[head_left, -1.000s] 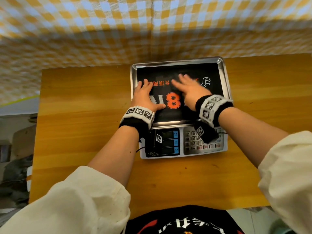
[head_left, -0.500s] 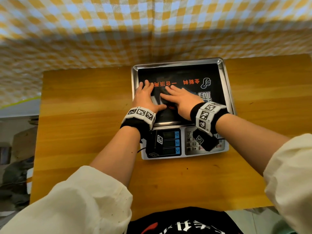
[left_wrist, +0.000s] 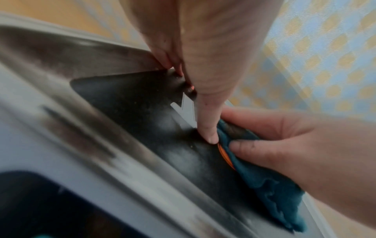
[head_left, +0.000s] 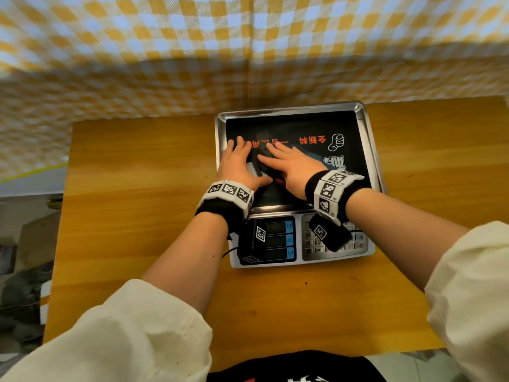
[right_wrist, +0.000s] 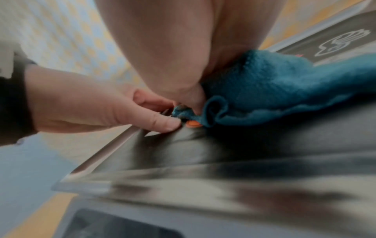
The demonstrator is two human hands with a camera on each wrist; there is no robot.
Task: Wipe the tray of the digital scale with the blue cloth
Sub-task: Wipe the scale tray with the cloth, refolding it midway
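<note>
The digital scale's steel tray [head_left: 289, 109] carries a black sticker with orange print. My left hand [head_left: 239, 164] lies flat on the tray's left part, fingers straight and pressing down. My right hand [head_left: 287, 166] lies right beside it, fingers spread flat on the blue cloth [head_left: 264, 153], which it presses against the tray. The right wrist view shows the cloth [right_wrist: 274, 90] bunched under my palm, with the left hand's thumb [right_wrist: 162, 124] almost touching its corner. In the left wrist view the cloth [left_wrist: 264, 180] sticks out under my right hand [left_wrist: 295, 145]. My hand hides most of the cloth in the head view.
The scale's display [head_left: 278, 239] and keypad [head_left: 358, 244] face me below the tray. The scale stands on a wooden table [head_left: 137, 202], near its far edge. A yellow and blue checked fabric [head_left: 248, 51] hangs behind. The table's left edge drops to the floor.
My right hand has slid the cloth from the tray's middle leftward and nearer to me, until it is beside the left hand. The left hand has stayed in place.
</note>
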